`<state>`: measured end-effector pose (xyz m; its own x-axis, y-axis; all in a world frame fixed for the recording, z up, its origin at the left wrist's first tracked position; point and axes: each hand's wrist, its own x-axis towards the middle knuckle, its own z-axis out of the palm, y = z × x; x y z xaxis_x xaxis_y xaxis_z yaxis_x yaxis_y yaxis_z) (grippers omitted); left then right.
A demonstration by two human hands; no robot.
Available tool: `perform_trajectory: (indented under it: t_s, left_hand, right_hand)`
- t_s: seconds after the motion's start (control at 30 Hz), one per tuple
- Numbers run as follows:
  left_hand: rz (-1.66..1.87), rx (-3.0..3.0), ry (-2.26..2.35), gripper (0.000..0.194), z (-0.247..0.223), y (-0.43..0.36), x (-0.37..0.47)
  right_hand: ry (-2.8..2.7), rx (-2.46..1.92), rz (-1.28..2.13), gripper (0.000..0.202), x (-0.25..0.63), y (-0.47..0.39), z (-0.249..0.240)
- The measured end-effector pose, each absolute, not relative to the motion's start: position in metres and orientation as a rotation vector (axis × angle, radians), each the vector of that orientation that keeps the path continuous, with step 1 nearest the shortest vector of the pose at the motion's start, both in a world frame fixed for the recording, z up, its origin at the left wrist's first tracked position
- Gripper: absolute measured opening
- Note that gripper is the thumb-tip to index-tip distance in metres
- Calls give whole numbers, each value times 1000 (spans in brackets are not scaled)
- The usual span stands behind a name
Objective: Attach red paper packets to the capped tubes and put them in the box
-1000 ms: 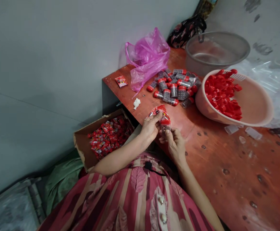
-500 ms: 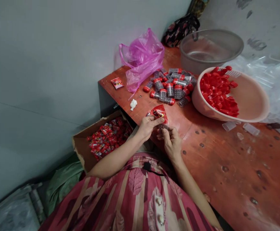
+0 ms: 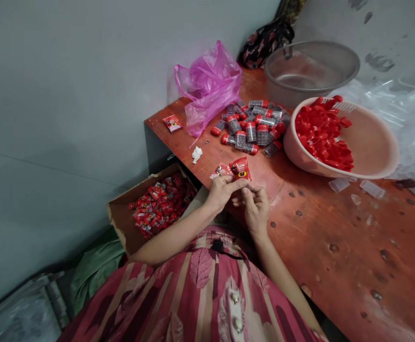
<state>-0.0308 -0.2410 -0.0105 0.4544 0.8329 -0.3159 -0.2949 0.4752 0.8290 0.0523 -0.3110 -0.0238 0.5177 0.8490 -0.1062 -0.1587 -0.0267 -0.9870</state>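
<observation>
My left hand (image 3: 223, 192) pinches a small red printed packet (image 3: 240, 168) at its lower edge, over the near edge of the table. A second, paler part of wrapping (image 3: 221, 170) shows just left of it, above my fingers. Closed fingers of my right hand (image 3: 256, 209) meet my left thumb at the packet's bottom; whatever lies between those fingertips is too small to name. Just beyond the hands lies a heap of clear bottles with red caps and dark contents (image 3: 251, 132).
On the red table (image 3: 310, 223) are a pink basin (image 3: 374, 142) of red plastic parts, a grey basin (image 3: 312, 66), a purple bag (image 3: 214, 80), a red packet (image 3: 172, 123) and clear cups (image 3: 372, 189). A cardboard box (image 3: 120, 216) of red packets stands below, left.
The red packet between my hands has turned so that its printed face shows more fully, and the paler wrapping shows more beside it. My fingertips have come closer together.
</observation>
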Motion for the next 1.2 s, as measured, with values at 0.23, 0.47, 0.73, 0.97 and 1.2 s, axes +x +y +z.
perform_trajectory:
  t_s: [0.23, 0.47, 0.73, 0.97, 1.2]
  left_hand:
    - [764, 595, 773, 34, -7, -237, -37]
    - [699, 528, 708, 28, -11, -248, -41]
    - [1102, 404, 783, 34, -11, -262, -89]
    - [1029, 1370, 1158, 43, -30, -249, -106]
    - [781, 2289, 1342, 24, -49, -203, -74]
  right_hand:
    - [-637, -1176, 1150, 30, 56, -311, -22]
    - [-591, -1154, 1138, 24, 58, -310, -25]
    - [-630, -1184, 1191, 25, 52, -303, -16]
    - [-651, -1323, 1146, 24, 58, -300, -12]
    - [-714, -1379, 1170, 22, 50, -303, -10]
